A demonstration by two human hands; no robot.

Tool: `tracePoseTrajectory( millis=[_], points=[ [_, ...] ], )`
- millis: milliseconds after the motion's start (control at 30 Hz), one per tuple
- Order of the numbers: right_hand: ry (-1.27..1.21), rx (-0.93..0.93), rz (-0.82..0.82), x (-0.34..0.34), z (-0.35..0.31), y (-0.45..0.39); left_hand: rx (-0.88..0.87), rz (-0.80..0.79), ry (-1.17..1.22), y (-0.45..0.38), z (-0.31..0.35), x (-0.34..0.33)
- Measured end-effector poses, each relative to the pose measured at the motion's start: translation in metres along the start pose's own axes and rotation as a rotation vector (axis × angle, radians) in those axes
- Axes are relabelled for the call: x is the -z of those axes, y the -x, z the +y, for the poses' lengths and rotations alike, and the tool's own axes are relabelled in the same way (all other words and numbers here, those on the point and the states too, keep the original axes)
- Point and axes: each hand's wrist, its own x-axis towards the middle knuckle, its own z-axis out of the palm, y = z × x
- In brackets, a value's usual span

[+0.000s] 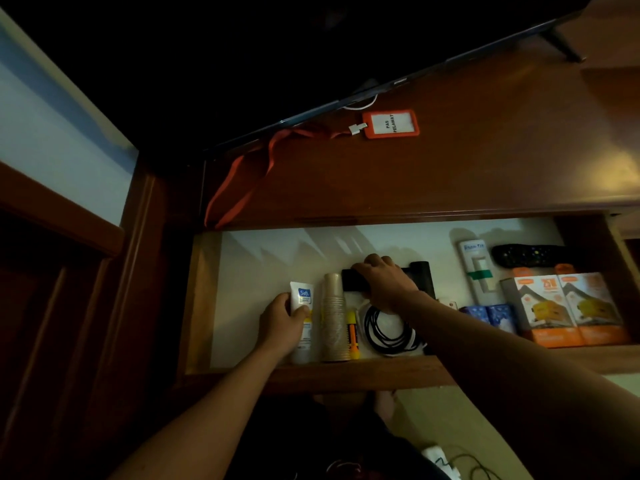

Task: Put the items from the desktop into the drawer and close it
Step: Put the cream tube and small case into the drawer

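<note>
Two hands in drawer (346, 374), left hand (282, 327) gripping upright tube (302, 306)

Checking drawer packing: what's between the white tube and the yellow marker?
Head view: a stack of paper cups lies between the white tube and the yellow marker.

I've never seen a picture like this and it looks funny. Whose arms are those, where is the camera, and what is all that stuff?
The camera sits on a person's head and looks down, so you see their own two arms reaching out. They stand at a wooden desk with its drawer pulled open.

The left hand holds a white tube. The right hand grips a flat black thing; I can't tell what it is.

Also in the drawer: a stack of paper cups, a yellow marker, a coiled black cable, a remote control and orange boxes.

On the desk lies an orange badge with its strap, not yet put away.
</note>
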Motion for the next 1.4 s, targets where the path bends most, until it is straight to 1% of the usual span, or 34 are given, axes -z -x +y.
tracePoseTrajectory(
  millis=[133, 333, 500, 667, 800, 1000, 1100, 1400],
  points=[
    [-0.013, -0.011, -0.021, 0.004, 0.000, 0.004, -0.015, 0.042, -0.110, -0.001, -0.007, -0.001],
    [0.056, -0.099, 0.012, 0.006, 0.004, 0.011, 0.049, -0.020, -0.211, -0.004, -0.018, -0.007],
    [0.038, -0.075, -0.003, 0.005, 0.004, 0.013, 0.004, -0.053, -0.203, -0.007, -0.016, -0.011],
    [-0.008, 0.018, 0.013, 0.006, 0.004, 0.016, -0.028, -0.050, -0.204, -0.006, -0.015, -0.014],
    [-0.005, 0.021, 0.011, 0.001, 0.006, 0.015, -0.039, -0.058, -0.197, -0.007, -0.016, -0.014],
    [0.050, 0.015, -0.048, -0.002, 0.004, 0.011, -0.060, -0.045, -0.162, -0.006, -0.019, -0.014],
    [0.093, 0.028, -0.028, -0.003, 0.008, 0.012, -0.073, -0.046, -0.157, -0.006, -0.019, -0.014],
    [0.095, 0.046, 0.001, -0.004, 0.008, 0.014, -0.094, -0.098, -0.168, -0.004, -0.021, -0.011]
  ],
)
